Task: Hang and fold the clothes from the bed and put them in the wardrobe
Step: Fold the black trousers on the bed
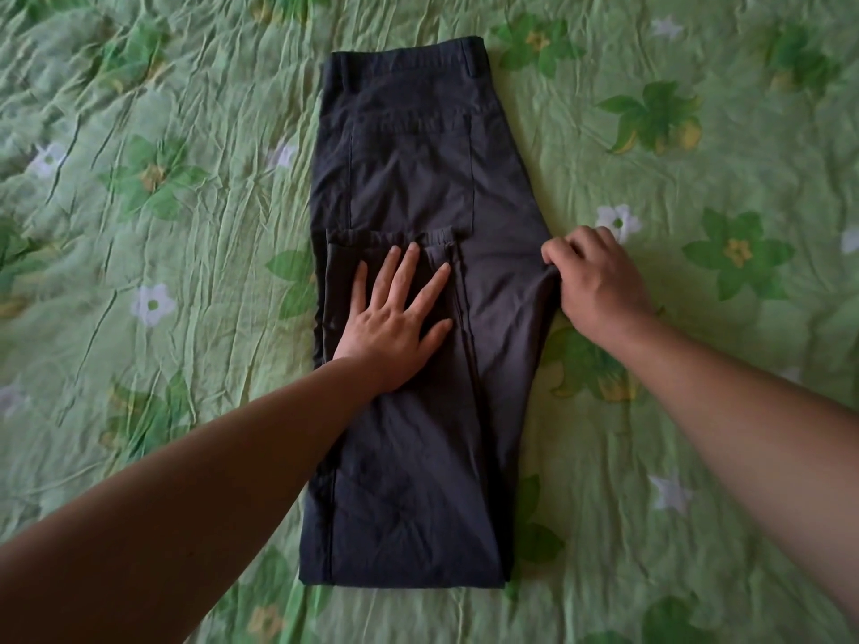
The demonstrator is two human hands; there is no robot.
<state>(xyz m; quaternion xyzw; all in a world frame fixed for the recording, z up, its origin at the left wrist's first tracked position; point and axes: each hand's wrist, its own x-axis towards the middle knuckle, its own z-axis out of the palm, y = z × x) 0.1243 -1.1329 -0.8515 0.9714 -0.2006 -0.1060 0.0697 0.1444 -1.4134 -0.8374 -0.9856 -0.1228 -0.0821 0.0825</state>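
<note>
The dark trousers (409, 178) lie in the middle of the bed, folded lengthwise with the legs doubled up, waistband toward 12 o'clock and the fold toward 6. The left hand (395, 323) presses flat, fingers spread, on the leg hems near the middle. At 3 o'clock the right hand (599, 276) pinches the jutting seat corner. A good fold here probably means pinning the layers with the left palm while the right tucks that corner inward for a straight edge. A creased green flowered bedspread (162, 225) lies all around.
</note>
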